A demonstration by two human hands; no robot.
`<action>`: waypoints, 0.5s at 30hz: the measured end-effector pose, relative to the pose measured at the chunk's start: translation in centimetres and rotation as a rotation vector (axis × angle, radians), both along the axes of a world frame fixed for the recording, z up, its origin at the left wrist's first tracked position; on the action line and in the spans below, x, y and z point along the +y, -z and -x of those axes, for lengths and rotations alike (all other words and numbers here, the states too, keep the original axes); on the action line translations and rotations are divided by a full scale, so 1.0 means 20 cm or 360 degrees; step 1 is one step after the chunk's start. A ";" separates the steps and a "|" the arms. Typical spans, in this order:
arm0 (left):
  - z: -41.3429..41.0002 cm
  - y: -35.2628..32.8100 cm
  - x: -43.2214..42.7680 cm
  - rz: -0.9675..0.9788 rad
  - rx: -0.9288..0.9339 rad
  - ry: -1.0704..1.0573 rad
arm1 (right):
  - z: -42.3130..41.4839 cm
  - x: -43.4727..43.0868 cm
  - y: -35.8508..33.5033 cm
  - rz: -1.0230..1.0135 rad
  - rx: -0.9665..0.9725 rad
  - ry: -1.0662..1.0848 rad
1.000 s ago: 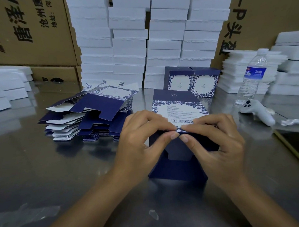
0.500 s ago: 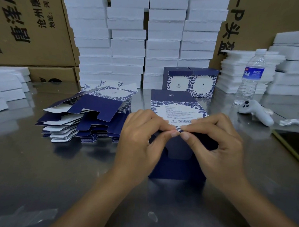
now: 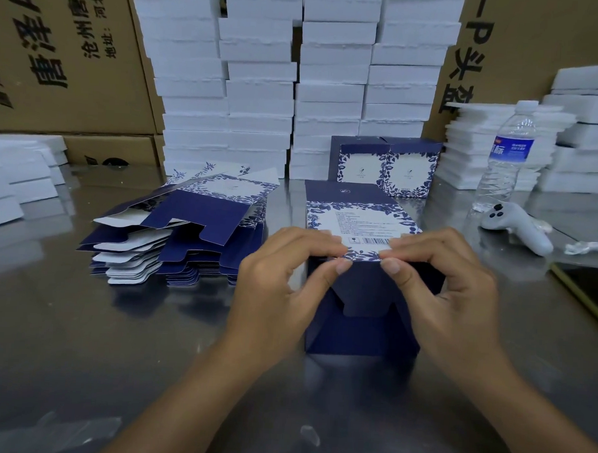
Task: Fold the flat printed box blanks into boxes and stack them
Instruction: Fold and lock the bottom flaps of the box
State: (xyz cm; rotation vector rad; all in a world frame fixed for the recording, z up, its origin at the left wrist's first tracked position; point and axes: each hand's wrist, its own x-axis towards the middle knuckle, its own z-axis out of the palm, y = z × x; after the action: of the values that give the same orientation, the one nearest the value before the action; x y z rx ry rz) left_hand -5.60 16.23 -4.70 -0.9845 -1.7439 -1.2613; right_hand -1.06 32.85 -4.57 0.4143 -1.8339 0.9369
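A navy box with a blue floral print and a barcode point(image 3: 359, 297) lies on its side on the steel table point(image 3: 80, 336), its tucked end flaps facing me. My left hand point(image 3: 281, 290) pinches its upper near edge from the left, thumb and fingers closed on the card. My right hand point(image 3: 449, 294) grips the same edge from the right. A pile of flat printed blanks point(image 3: 181, 228) lies to the left. Two folded boxes point(image 3: 386, 166) stand side by side behind.
Tall stacks of white foam trays point(image 3: 297, 72) line the back, with more foam pieces at far left point(image 3: 15, 179) and right point(image 3: 499, 149). A water bottle point(image 3: 506, 156) and a white handheld controller point(image 3: 517, 227) sit right. Brown cartons stand behind. A dark flat object point(image 3: 593, 290) lies at the right edge.
My thumbs and fingertips have drawn apart along the box's upper edge, uncovering more of the barcode. The box stays where it was.
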 end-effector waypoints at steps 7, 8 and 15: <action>0.01 0.00 0.00 -0.0035 -0.0084 -0.0023 | 0.00 0.00 0.01 0.0009 0.0018 -0.0015; 0.01 0.00 0.00 -0.0037 -0.0091 -0.0016 | 0.00 0.01 0.01 0.0005 0.0010 -0.0020; 0.01 -0.01 -0.02 -0.0029 -0.0123 0.0011 | 0.01 0.02 0.01 0.0093 -0.0043 -0.0059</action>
State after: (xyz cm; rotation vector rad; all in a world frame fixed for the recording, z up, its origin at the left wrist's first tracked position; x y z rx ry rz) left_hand -5.87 15.92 -4.54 -0.9431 -1.7860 -1.3333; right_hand -1.17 33.24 -4.85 0.4023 -1.8243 1.0235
